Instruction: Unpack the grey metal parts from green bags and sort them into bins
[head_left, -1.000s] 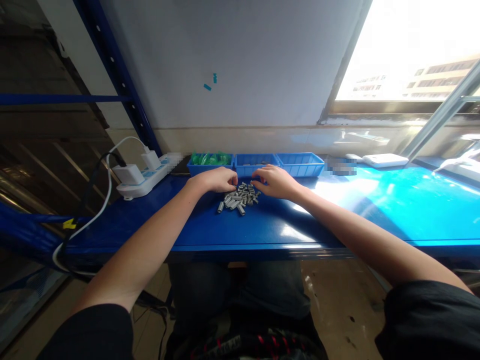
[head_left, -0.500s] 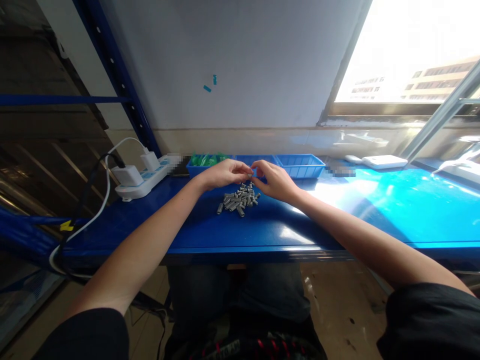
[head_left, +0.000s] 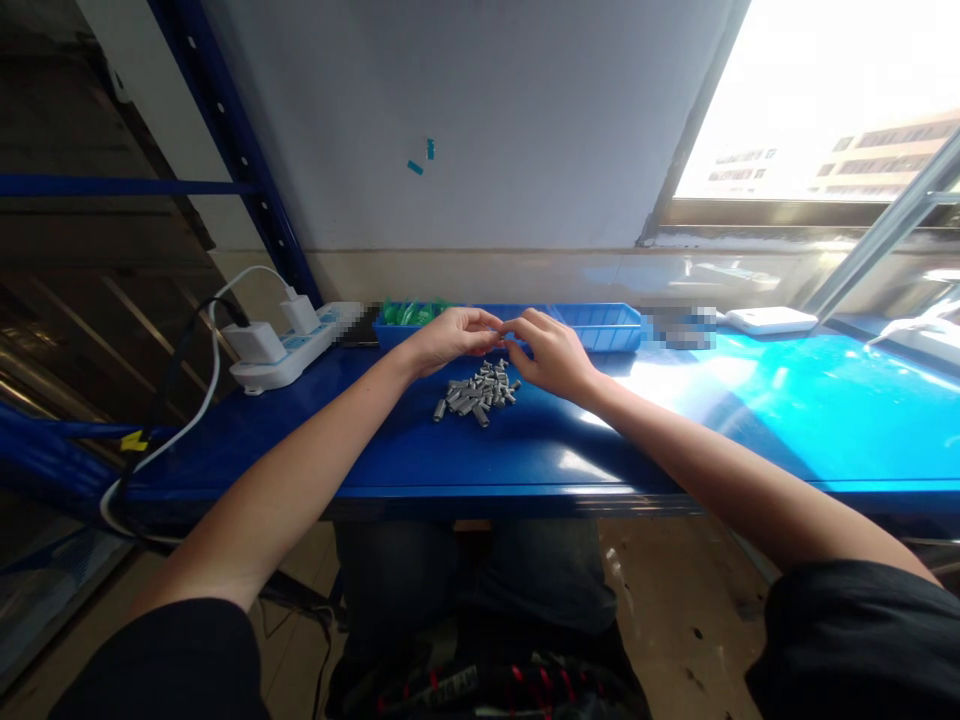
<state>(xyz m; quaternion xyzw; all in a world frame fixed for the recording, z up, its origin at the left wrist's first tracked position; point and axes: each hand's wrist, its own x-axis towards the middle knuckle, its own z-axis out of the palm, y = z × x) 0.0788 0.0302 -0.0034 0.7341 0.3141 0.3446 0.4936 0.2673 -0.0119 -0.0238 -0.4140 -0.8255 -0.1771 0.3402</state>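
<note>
My left hand (head_left: 459, 338) and my right hand (head_left: 550, 350) meet fingertip to fingertip above the blue table (head_left: 420, 460). Both are closed in a pinch, and whatever sits between the fingertips is too small and hidden to name. Just below them lies a loose pile of small grey metal cylinders (head_left: 480, 395), some longer and some shorter. Behind the hands stands a long blue plastic bin (head_left: 600, 330) with compartments. Its left part holds green material (head_left: 409, 313) that looks like plastic, and my hands cover part of its middle.
A white power strip (head_left: 274, 368) with plugged-in chargers and cables stands at the left. On the right, a flat white device (head_left: 771, 320) lies near the wall below the window. The table's front edge (head_left: 525, 492) runs close to my body.
My fingertips have come closer together, and the small pale bit seen between them is now hidden. The pile looks the same. The view has shifted slightly.
</note>
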